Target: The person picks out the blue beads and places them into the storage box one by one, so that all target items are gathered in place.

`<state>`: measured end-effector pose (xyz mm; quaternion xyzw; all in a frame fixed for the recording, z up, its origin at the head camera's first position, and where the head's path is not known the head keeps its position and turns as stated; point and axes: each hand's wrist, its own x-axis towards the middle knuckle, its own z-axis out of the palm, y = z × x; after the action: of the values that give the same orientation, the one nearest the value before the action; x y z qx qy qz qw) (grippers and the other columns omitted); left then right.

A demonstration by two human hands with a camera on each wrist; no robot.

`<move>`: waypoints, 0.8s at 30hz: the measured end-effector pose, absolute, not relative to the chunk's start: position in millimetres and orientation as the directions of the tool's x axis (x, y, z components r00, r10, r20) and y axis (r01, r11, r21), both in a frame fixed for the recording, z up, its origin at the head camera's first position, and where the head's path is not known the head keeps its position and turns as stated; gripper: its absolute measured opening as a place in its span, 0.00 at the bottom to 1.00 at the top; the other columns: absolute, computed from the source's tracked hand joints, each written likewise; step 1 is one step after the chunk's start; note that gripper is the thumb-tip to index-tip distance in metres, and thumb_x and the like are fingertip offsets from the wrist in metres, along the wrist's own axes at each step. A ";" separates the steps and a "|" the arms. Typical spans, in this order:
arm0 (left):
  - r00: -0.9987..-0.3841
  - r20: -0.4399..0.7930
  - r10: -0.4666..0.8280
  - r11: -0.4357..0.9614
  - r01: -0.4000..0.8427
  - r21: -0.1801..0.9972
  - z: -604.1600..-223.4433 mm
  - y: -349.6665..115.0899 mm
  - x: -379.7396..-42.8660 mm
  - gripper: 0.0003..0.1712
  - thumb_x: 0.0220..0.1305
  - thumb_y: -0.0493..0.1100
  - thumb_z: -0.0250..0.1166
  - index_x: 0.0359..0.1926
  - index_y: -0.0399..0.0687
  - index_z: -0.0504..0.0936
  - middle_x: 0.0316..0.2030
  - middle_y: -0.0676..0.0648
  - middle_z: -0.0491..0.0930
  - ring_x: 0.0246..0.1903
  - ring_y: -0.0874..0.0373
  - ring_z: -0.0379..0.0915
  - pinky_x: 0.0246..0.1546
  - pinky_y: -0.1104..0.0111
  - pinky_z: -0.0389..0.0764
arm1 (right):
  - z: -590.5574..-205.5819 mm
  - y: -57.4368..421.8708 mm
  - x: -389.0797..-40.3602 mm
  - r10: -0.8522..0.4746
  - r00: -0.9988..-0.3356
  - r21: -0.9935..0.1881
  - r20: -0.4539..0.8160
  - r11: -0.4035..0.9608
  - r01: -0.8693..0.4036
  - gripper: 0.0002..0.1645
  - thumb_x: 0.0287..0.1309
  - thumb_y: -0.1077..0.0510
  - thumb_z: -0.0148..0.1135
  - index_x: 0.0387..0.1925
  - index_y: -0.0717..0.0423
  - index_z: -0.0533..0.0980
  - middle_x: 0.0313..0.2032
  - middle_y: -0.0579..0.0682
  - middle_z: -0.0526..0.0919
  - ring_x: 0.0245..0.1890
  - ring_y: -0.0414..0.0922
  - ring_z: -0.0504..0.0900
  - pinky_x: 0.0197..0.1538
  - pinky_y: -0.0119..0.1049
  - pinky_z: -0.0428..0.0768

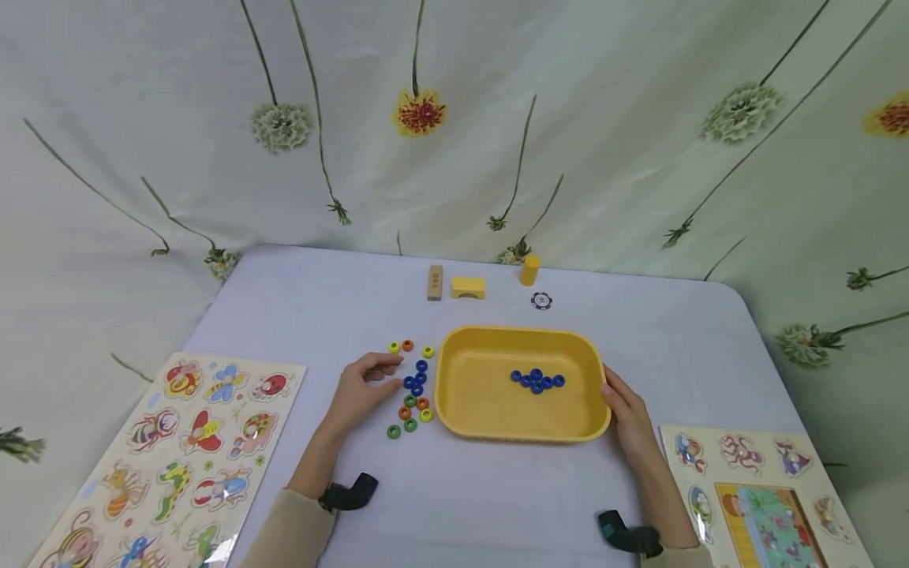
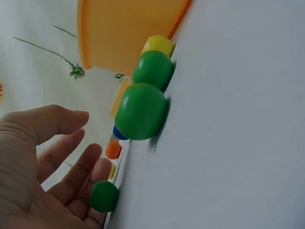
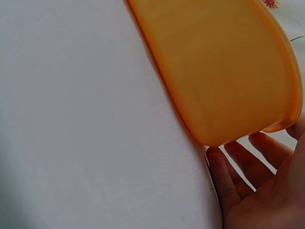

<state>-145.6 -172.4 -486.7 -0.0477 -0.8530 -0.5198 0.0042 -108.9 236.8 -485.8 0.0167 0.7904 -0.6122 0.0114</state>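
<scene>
My left hand (image 1: pixel 364 389) hovers beside a cluster of beads, its thumb and fingers parted and loosely bent with nothing between them. Blue beads (image 1: pixel 421 366) lie right at its thumb tip. Green beads (image 2: pixel 142 112) show large in the left wrist view, where one overlaps the fingers. My right hand (image 1: pixel 632 414) grips the right end of a yellow tray (image 1: pixel 476 394), thumb on the rim and fingertips against the outer wall (image 3: pixel 228 71). Inside the tray, right of its middle, several blue beads (image 1: pixel 536 375) sit together.
Orange beads (image 1: pixel 422 403) and yellow beads (image 1: pixel 428 352) lie left of the tray. Behind it stand a wooden block (image 1: pixel 435 282), a yellow arch block (image 1: pixel 469 288), a yellow cylinder (image 1: pixel 529 270) and a chip (image 1: pixel 542 300). Picture boards (image 1: pixel 213 438) (image 1: pixel 710 473) flank the hands.
</scene>
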 end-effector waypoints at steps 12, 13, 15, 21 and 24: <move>-0.994 0.073 0.078 0.624 0.106 0.774 -497.7 -164.6 -144.3 0.18 0.47 0.43 0.68 0.42 0.56 0.78 0.42 0.56 0.75 0.44 0.61 0.70 0.50 0.63 0.71 | -487.7 236.1 -108.2 0.024 -0.999 -0.969 -0.041 0.243 0.046 0.31 0.62 0.42 0.42 0.63 0.52 0.59 0.64 0.51 0.60 0.60 0.29 0.59 0.53 0.13 0.60; -0.995 0.072 0.075 0.635 0.103 0.766 -497.4 -163.4 -144.2 0.17 0.47 0.43 0.68 0.41 0.55 0.78 0.41 0.55 0.75 0.45 0.60 0.70 0.50 0.62 0.71 | -487.9 236.2 -108.4 0.022 -0.999 -0.969 -0.041 0.243 0.046 0.31 0.62 0.42 0.42 0.63 0.52 0.59 0.64 0.50 0.60 0.60 0.28 0.59 0.53 0.13 0.60; -0.995 0.075 0.070 0.649 0.102 0.754 -497.4 -161.6 -144.7 0.14 0.47 0.43 0.68 0.39 0.55 0.80 0.41 0.55 0.74 0.46 0.59 0.69 0.51 0.61 0.71 | -488.0 236.2 -108.6 0.021 -0.999 -0.969 -0.041 0.242 0.044 0.32 0.62 0.42 0.42 0.63 0.52 0.59 0.64 0.50 0.60 0.61 0.30 0.59 0.53 0.13 0.60; -0.993 0.108 0.038 0.651 0.106 0.752 -497.4 -159.5 -144.6 0.11 0.48 0.43 0.67 0.37 0.55 0.81 0.38 0.56 0.75 0.44 0.60 0.70 0.48 0.63 0.73 | -488.8 237.7 -108.8 0.018 -0.999 -0.968 -0.041 0.245 0.044 0.31 0.62 0.43 0.42 0.63 0.52 0.59 0.63 0.50 0.61 0.63 0.37 0.58 0.53 0.13 0.60; -0.986 0.163 -0.032 0.636 0.106 0.765 -491.2 -157.4 -143.1 0.12 0.48 0.44 0.67 0.37 0.54 0.80 0.35 0.56 0.77 0.37 0.63 0.71 0.41 0.68 0.75 | -488.2 237.6 -109.6 0.019 -0.999 -0.967 -0.043 0.250 0.046 0.31 0.62 0.43 0.42 0.63 0.51 0.59 0.64 0.50 0.61 0.63 0.36 0.58 0.53 0.13 0.60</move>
<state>-143.1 -157.4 -491.2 -0.0204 -0.9007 -0.4263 0.0807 -109.6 237.6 -488.2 0.0204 0.7903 -0.6122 0.0111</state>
